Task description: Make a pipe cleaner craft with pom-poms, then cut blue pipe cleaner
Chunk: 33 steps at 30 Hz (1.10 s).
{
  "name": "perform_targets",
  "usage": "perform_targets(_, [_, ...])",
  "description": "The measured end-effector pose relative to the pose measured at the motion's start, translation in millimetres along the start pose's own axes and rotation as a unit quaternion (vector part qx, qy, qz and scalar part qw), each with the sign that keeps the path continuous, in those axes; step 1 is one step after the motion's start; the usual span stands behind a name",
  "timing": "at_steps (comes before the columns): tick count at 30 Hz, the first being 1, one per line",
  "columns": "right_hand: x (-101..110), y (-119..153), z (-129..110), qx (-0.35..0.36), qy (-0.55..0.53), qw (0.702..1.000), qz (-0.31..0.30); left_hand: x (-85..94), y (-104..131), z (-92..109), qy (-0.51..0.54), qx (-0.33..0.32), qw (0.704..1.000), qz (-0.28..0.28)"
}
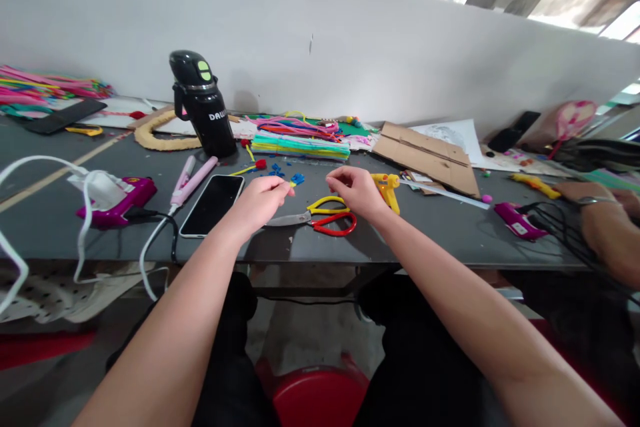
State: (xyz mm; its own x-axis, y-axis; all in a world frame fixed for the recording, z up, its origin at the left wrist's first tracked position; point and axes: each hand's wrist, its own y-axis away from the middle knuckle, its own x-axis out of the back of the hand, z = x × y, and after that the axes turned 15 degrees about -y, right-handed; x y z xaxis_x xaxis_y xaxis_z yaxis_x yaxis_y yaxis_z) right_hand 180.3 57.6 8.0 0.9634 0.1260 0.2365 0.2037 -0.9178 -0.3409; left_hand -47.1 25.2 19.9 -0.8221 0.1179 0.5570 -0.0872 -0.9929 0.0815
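Observation:
My left hand [264, 199] is closed in a pinch on a small blue flower [297, 179] with a yellow base, which sticks out past the fingertips. To its right my right hand [356, 188] has its fingertips drawn together; whether they hold something small I cannot make out. Between and below the hands lie scissors [330, 213] with one yellow and one red handle loop, their blades partly behind my left hand. Just beyond my right hand is a yellow glue gun [389, 191], partly covered by it. Loose blue bits [278, 171] lie on the table behind the flower.
A phone [213, 205], a pink hair iron [193, 181] and a black bottle [207, 110] stand or lie to the left. Bundled pipe cleaners [300, 145] lie at the back. Cardboard [430, 157] and a purple power strip [520, 221] are right, near another person's arm [607, 230].

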Motion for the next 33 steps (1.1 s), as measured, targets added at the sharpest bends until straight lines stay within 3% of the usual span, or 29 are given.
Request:
perform_targets(4, [-20,-38,31,-0.099,0.116,0.988,-0.031,15.6,0,-6,0.018,0.006,0.999,0.029])
perform_targets(6, [-35,-62,41,-0.080,0.177,0.981,-0.020,21.0,1,-7,0.037,0.015,0.999,0.030])
perform_targets(13, [-78,-127,71,-0.072,0.203,0.976,-0.031,35.3,1,-10,0.148,0.050,0.987,0.023])
perform_targets(17, [-86,-139,85,-0.065,0.213,0.974,-0.032,40.2,-1,-10,0.221,0.059,0.973,0.033])
perform_targets(22, [-88,-142,85,-0.030,0.213,0.975,-0.065,42.9,-3,-11,0.303,0.058,0.949,0.063])
perform_targets(33, [-106,-151,79,-0.039,0.250,0.960,-0.123,36.5,-9,-7,0.346,0.052,0.934,0.076])
